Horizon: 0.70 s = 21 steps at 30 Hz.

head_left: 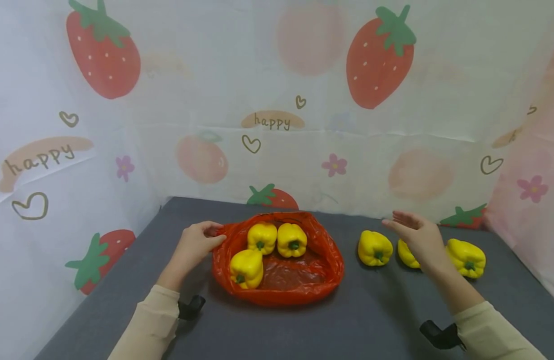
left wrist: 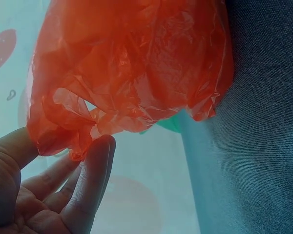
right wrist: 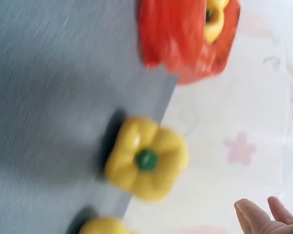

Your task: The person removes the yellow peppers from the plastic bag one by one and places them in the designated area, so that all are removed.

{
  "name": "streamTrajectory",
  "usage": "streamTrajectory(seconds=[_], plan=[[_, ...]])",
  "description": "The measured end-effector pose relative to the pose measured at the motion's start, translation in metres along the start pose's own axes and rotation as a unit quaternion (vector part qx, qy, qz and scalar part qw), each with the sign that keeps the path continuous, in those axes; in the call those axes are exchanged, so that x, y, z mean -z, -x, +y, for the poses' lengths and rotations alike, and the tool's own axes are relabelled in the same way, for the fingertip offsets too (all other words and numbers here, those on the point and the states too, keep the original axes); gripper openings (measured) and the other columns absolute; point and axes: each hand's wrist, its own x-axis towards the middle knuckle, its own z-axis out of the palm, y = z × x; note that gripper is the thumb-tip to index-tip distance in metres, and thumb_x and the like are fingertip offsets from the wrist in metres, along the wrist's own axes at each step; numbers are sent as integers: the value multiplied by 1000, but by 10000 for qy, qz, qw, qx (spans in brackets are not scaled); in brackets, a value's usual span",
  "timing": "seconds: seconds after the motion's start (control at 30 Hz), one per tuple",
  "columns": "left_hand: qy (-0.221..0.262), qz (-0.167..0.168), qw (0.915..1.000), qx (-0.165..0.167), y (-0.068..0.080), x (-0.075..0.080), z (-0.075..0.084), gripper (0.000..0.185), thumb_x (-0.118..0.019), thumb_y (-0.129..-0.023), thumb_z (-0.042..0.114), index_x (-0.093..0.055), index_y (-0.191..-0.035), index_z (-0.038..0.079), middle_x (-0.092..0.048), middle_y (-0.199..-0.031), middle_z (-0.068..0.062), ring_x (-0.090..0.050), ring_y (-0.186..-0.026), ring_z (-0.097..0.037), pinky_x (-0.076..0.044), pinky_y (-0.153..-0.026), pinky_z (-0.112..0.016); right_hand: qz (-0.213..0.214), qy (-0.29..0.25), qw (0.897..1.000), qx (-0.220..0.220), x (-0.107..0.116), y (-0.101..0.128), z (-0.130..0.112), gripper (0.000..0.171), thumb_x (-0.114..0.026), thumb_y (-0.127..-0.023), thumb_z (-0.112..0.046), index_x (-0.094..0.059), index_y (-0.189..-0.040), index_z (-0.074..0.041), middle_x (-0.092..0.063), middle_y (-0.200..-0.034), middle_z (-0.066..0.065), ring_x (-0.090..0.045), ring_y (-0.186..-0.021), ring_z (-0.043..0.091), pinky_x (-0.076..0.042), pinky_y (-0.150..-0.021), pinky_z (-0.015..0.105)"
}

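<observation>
A red plastic bag (head_left: 286, 298) lies with its mouth spread wide. Inside it, toward its left and back, are three yellow bell peppers (head_left: 245, 270) with green stems. My left hand (head_left: 193, 250) pinches the bag's left edge; the left wrist view shows the crumpled red film (left wrist: 132, 63) between thumb and fingers. On the right, my right hand (head_left: 416, 242) hovers over a row of three more yellow bell peppers (head_left: 375, 248), holding nothing. It partly hides the middle pepper (head_left: 407, 255). One pepper (right wrist: 146, 158) shows whole in the right wrist view, apart from the fingers.
The dark grey tabletop (head_left: 304, 330) carries everything. White cloth (head_left: 277, 165) printed with strawberries, hearts and flowers stands behind and at both sides. The rightmost pepper (head_left: 467, 258) sits near the right side, beyond my right forearm.
</observation>
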Motion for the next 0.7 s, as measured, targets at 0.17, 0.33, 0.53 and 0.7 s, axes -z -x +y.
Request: streamTrajectory(seconds=[0.17, 0.33, 0.53, 0.7], plan=[[-48, 7, 10000, 21, -1, 1, 0, 34, -63, -87, 24, -61, -117, 7, -65, -105, -11, -62, -87, -21, -56, -75, -33, -218, -41, 9997, 135, -22, 2, -7, 75, -59, -83, -54, -39, -140, -9, -43, -142, 13, -39, -130, 31, -34, -105, 51], [-79, 30, 10000, 1, -1, 1, -1, 34, -63, -87, 24, -61, -117, 7, -66, -104, -11, -62, -85, -20, -56, -74, -33, -528, -85, 9986, 47, -43, 4, -13, 72, -61, -82, -53, -43, -137, -10, -48, -138, 11, -45, -126, 29, -39, -103, 47], [-86, 41, 9999, -67, -2, 0, 0, 34, -63, -87, 24, -61, -116, 7, -66, -104, -11, -62, -85, -20, -56, -74, -33, -849, -423, 9955, -1, -72, 3, -20, 67, -66, -81, -48, -48, -132, -8, -52, -133, 13, -50, -122, 27, -40, -101, 43], [-60, 47, 10000, -44, -2, 0, -2, 34, -63, -87, 24, -61, -117, 7, -66, -104, -11, -62, -87, -21, -56, -75, -34, -1070, -670, 9917, -246, -101, 3, -26, 60, -70, -79, -41, -54, -127, -8, -54, -131, 12, -53, -118, 24, -44, -98, 42]])
